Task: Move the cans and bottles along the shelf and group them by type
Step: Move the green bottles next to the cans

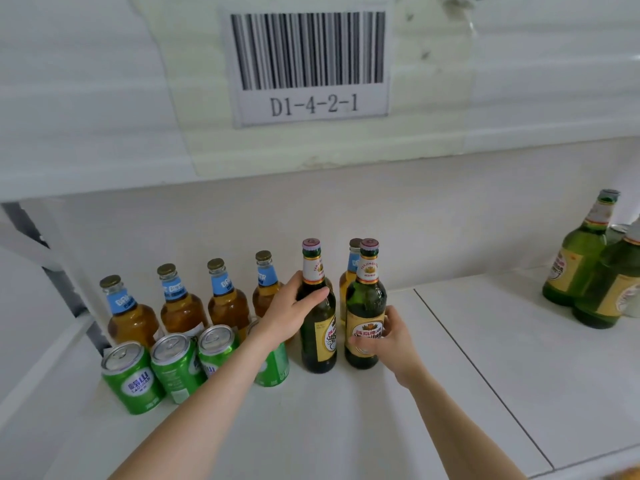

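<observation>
The left hand (294, 310) wraps the shoulder of a dark green glass bottle with a yellow label (320, 344), its fingers (317, 295) curled round the glass. The right hand (391, 337) is clamped on the lower body of a second dark green glass bottle (367, 299), which stands just beside the first. Both bottles are upright on the white shelf (346, 410).

Left of the left fingers, four amber glass bottles with blue neck labels (181, 313) stand in a back row. Green aluminium cans (133, 379) stand in front of them, one partly hidden by the left forearm. A fifth amber bottle (346, 282) stands just behind the bottle in the right fingers. Well to the right of the right fingers, two more green bottles (575, 268) stand together. Above, a barcode label (311, 67) reads D1-4-2-1.
</observation>
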Available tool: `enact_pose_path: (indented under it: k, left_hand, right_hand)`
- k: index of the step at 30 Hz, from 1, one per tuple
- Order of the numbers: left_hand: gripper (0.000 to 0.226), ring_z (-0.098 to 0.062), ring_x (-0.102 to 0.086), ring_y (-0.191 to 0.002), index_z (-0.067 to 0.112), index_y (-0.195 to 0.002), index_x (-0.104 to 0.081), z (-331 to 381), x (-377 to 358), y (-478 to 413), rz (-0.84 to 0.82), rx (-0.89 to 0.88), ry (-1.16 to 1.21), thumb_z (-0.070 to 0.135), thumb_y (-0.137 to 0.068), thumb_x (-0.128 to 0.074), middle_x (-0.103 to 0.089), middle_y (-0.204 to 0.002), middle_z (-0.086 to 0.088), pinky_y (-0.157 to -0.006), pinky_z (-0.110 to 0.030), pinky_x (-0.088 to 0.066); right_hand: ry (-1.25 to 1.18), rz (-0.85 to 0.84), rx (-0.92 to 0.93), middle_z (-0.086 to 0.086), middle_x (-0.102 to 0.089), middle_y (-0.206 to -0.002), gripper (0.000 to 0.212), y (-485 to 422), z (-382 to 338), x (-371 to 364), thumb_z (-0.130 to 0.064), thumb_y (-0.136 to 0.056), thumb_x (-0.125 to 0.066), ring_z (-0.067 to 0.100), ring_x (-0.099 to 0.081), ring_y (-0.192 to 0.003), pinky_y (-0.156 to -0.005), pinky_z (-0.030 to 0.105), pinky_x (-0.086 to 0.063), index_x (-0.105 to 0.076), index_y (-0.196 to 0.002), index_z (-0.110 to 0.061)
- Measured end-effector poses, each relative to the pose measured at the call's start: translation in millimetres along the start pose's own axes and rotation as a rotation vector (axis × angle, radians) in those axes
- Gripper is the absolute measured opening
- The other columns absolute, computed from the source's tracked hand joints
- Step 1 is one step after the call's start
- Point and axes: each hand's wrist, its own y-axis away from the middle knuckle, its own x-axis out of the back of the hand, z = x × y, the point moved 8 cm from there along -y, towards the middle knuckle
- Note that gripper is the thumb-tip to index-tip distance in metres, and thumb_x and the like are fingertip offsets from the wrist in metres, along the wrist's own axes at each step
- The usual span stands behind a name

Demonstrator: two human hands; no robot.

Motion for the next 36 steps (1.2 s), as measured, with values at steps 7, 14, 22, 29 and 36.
enact_pose_path:
  k: [7, 14, 22, 29, 36]
  left_hand:
    - [0.038, 0.0, -0.06, -0.11, 0.03, -0.127, -0.052, 9, -4, 26, 0.023, 0.014, 0.025, 0.04, -0.092, -0.062, -0.065, -0.116, 0.016, -0.077, -0.012, -0.049]
    - [0.035, 0.011, -0.056, -0.106, 0.043, -0.124, -0.049, 22, -5, 72, 0.06, 0.035, 0.125, 0.04, -0.092, -0.063, -0.06, -0.115, 0.028, -0.076, -0.01, -0.047]
    - [0.048, -0.01, -0.059, -0.117, 0.034, -0.129, -0.054, 25, -7, 125, 0.031, 0.055, 0.215, 0.048, -0.084, -0.065, -0.064, -0.125, 0.011, -0.096, -0.034, -0.05]
    - [0.05, -0.004, -0.059, -0.109, 0.043, -0.122, -0.052, 37, -5, 165, 0.061, 0.069, 0.253, 0.057, -0.075, -0.064, -0.063, -0.119, 0.017, -0.082, -0.024, -0.049]
    - [0.032, 0.0, -0.061, -0.099, 0.047, -0.109, -0.057, 58, -20, 189, 0.113, 0.08, 0.244, 0.056, -0.079, -0.063, -0.066, -0.109, 0.02, -0.073, -0.022, -0.046]
  right_hand:
    - [-0.116, 0.042, -0.066, -0.002, -0.071, -0.107, 0.064, 26, 4, 6, -0.005, -0.063, -0.088, 0.014, -0.07, -0.093, -0.066, 0.025, -0.058, -0.054, -0.114, -0.025]
    - [-0.256, 0.121, -0.176, 0.0, -0.069, -0.109, 0.059, 82, 11, 16, -0.01, -0.07, -0.085, 0.018, -0.067, -0.095, -0.06, 0.027, -0.054, -0.054, -0.119, -0.023]
    - [-0.264, 0.199, -0.189, -0.002, -0.068, -0.11, 0.056, 153, 4, 32, -0.011, -0.072, -0.083, 0.018, -0.065, -0.097, -0.062, 0.031, -0.052, -0.054, -0.117, -0.026]
    - [-0.238, 0.224, -0.165, 0.0, -0.069, -0.11, 0.058, 206, -1, 43, -0.011, -0.072, -0.084, 0.022, -0.066, -0.1, -0.07, 0.036, -0.056, -0.054, -0.12, -0.023]
    - [-0.221, 0.217, -0.165, -0.002, -0.072, -0.104, 0.054, 239, 2, 73, -0.009, -0.069, -0.085, 0.02, -0.07, -0.094, -0.064, 0.032, -0.058, -0.057, -0.113, -0.024]
